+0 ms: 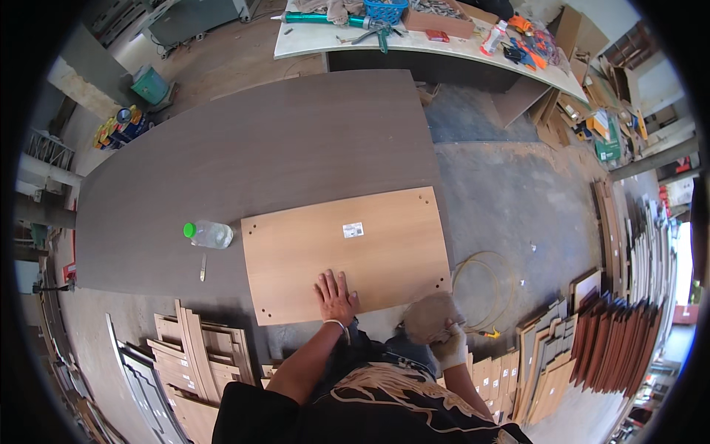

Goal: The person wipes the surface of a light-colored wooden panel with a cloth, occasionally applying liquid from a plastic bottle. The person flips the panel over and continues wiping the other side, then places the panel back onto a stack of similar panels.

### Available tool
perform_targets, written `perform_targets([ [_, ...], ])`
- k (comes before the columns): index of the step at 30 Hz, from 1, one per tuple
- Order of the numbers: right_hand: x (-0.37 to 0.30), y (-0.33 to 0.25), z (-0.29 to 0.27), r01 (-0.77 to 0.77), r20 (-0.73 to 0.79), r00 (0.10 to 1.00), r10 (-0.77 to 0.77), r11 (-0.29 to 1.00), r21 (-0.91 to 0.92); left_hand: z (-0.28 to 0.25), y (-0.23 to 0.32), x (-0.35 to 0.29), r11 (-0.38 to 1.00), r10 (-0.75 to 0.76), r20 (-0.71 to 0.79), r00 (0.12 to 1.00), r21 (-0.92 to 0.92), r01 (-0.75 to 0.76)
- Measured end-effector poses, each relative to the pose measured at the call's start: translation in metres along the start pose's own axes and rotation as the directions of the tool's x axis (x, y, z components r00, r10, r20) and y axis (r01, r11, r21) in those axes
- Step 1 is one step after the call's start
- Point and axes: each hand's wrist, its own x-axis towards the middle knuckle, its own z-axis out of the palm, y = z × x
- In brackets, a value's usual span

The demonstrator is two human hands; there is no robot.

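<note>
A light wood panel (296, 244) with small dark holes near its corners and a white label (353, 230) lies flat on a large grey-brown board (281, 140). My left hand (336, 297) rests palm down on the panel near its front edge, fingers spread, holding nothing. At the panel's near right corner, my right hand (447, 340), with a white covering around it, is closed on a bunched grey-brown cloth (425, 317). Left of the panel, a clear bottle with a green cap (213, 234) lies on its side. A small slim knife-like tool (203, 268) is just below it.
A white-topped table (466, 48) at the back carries a caulking gun (333, 20), a blue basket (385, 10) and loose tools. A yellowish hose (510, 288) coils on the floor at right. Stacked boards (617, 344) stand at right, and wood panels (196, 362) at near left.
</note>
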Motion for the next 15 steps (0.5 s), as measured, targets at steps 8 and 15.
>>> perform_targets([
  [8,-0.045,0.081,0.077,-0.01,0.237,0.971,0.002,0.999,0.033,-0.059,-0.059,0.017,0.997,-0.043,0.187,0.981,-0.059,0.055],
  [15,-0.042,0.085,0.096,0.077,0.226,0.969,-0.1,0.991,0.11,-0.103,-0.297,0.071,0.753,-0.658,-0.25,0.711,-0.238,0.613],
])
